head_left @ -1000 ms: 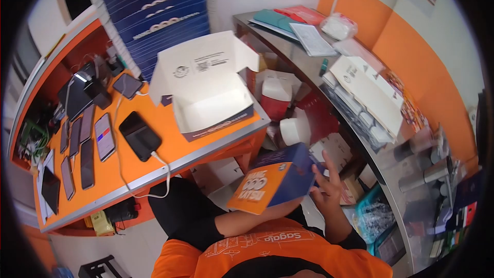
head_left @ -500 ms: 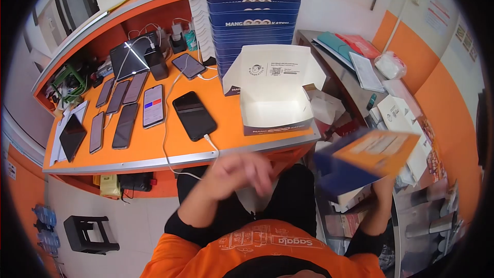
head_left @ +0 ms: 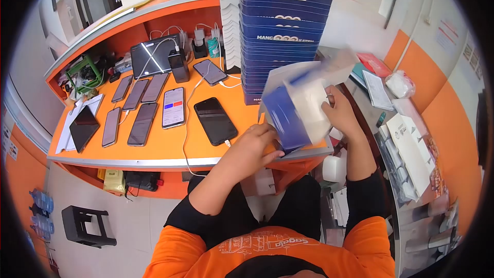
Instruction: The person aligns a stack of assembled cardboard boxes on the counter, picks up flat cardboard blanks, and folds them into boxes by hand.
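Blue-and-white carton [head_left: 294, 116], out to the right a moment ago, is now up at the front of the stack of MANG KATSU boxes [head_left: 285, 23]; left hand [head_left: 253, 146] has come across to meet it. Carton blurred, tilted, raised at the right front corner of the orange desk [head_left: 159, 150]. Left fingers bent and clasping its lower left corner, thumb low. Right hand [head_left: 340, 110] on its right side, fingers curled and pinching the pale cardboard; exact fingertip contact blurred. White flap of an opened box [head_left: 274, 76] partly shows behind the carton, just before the stack. Black smartphone [head_left: 215, 120], cable plugged in, lies left and forward of the stack; lit-screen smartphone [head_left: 173, 107] farther left. Flattened-looking white carton [head_left: 412, 149] on the steel counter [head_left: 378, 114], right of the stack.
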A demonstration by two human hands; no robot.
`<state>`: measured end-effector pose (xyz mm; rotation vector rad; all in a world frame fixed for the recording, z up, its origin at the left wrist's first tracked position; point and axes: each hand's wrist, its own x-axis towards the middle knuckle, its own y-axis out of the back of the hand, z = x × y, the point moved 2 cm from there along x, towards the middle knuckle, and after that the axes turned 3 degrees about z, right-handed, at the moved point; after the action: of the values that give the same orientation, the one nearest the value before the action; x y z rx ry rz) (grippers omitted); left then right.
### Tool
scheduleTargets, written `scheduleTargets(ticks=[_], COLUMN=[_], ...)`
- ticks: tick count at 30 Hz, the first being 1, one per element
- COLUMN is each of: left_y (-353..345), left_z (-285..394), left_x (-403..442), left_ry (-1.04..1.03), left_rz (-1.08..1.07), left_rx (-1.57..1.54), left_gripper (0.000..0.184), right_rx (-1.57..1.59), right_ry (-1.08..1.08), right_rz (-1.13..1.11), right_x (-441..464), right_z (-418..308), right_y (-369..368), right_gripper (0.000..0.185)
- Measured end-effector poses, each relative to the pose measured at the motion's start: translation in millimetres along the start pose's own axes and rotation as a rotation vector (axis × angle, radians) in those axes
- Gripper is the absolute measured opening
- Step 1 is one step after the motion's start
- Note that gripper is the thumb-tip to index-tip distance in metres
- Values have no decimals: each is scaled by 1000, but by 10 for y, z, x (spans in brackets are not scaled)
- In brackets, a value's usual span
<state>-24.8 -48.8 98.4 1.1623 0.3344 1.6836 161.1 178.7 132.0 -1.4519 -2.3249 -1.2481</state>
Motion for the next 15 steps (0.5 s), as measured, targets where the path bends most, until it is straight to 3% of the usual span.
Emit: scheduleTargets(ticks=[1,5,11,15], left_y=[-25,-83,-249,-327], left_z=[-2,66,107,124], left_x=[-8,-7,-25,-28], left_ry=[-9,32,93,156], left_rz=[34,56,100,195], left_rx=[11,56,36,5], left_gripper=[51,55,54,45], right_rx=[-81,-243,-337,-405], right_ry=[165,6,14,53], right_rz=[58,-115,-266,-224], right_x=[9,58,141,200], right_z=[115,157,58,210], right_y=[-28,19,53,96], right_gripper=[24,26,29,27])
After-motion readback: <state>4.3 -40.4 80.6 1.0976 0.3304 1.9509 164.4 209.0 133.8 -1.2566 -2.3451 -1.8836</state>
